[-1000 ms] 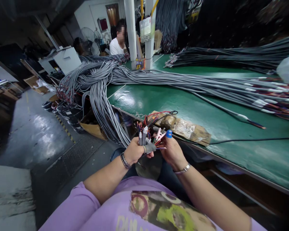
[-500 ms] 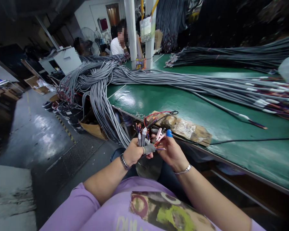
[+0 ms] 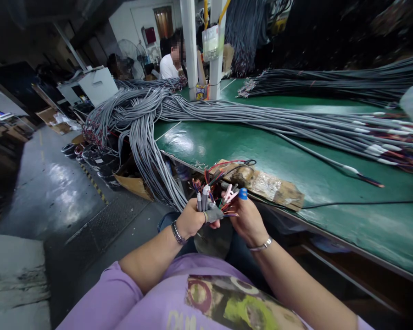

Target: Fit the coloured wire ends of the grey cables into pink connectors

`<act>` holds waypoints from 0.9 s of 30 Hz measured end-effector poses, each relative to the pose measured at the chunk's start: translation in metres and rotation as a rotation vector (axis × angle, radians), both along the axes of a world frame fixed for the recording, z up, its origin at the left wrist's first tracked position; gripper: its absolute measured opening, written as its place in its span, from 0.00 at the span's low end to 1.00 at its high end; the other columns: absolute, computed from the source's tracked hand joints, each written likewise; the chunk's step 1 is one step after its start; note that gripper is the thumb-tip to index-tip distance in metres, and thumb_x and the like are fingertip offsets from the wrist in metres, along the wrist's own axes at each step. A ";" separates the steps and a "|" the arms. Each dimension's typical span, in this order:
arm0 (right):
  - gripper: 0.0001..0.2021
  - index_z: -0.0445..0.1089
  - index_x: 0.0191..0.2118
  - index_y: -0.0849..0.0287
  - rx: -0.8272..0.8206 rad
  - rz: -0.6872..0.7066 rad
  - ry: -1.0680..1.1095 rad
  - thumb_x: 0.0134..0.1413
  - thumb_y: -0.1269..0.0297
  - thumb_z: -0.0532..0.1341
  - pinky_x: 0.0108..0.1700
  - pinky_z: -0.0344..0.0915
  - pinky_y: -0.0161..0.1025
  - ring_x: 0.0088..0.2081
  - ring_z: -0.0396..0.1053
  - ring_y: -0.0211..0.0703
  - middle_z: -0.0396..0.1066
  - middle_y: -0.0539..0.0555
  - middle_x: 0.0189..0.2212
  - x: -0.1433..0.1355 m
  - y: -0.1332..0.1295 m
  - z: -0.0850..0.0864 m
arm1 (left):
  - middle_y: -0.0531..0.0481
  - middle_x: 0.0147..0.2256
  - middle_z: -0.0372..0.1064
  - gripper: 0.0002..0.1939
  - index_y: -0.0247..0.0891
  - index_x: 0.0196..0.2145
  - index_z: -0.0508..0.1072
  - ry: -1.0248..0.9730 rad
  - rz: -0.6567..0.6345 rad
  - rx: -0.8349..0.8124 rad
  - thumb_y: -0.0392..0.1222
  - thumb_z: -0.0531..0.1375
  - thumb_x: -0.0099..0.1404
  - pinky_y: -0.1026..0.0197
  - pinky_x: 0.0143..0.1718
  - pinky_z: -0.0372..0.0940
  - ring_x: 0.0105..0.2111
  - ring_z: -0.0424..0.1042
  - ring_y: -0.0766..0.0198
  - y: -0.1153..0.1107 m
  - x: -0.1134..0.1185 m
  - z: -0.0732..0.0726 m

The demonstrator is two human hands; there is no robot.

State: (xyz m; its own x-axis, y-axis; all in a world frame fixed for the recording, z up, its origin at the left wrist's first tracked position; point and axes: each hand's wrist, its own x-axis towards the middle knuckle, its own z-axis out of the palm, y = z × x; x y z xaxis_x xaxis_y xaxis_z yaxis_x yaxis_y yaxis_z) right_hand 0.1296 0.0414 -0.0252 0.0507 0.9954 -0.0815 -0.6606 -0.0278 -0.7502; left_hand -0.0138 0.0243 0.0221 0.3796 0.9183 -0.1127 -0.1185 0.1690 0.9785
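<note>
My left hand is closed around several grey cables near their ends, with a grey wrap over its thumb. Coloured wires stick out of the cable ends, and a few orange and purple wires point right past that thumb. Close beside it, my right hand is closed on a small pale pink tool with two prongs, whose exact kind I cannot make out. Blue tape covers the right thumb's tip. The right fingers are partly hidden behind the hand and the wires.
A green table bears a long bundle of grey cables and, farther back, dark cables. A taped cardboard block lies at its near edge. An open carton stands below on the left. A person in white sits beyond.
The view has shifted slightly. My right hand and the pink tool have moved very little, and the coloured wires by my left thumb spread a bit differently. Both hands keep their hold.
</note>
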 end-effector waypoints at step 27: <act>0.20 0.73 0.29 0.56 -0.120 0.173 0.165 0.43 0.42 0.66 0.31 0.69 0.45 0.24 0.70 0.45 0.74 0.52 0.23 -0.004 0.003 0.012 | 0.49 0.16 0.66 0.21 0.30 0.17 0.70 0.038 0.027 -0.021 0.53 0.69 0.45 0.64 0.20 0.62 0.16 0.64 0.69 0.004 0.008 -0.001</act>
State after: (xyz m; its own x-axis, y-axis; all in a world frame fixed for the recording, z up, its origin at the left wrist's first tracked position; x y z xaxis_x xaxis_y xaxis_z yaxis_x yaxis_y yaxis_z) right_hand 0.1260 0.0448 -0.0134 -0.1431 0.9709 -0.1921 -0.7515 -0.2329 -0.6172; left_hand -0.0061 0.0280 0.0208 0.3500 0.9253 -0.1461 -0.0863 0.1872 0.9785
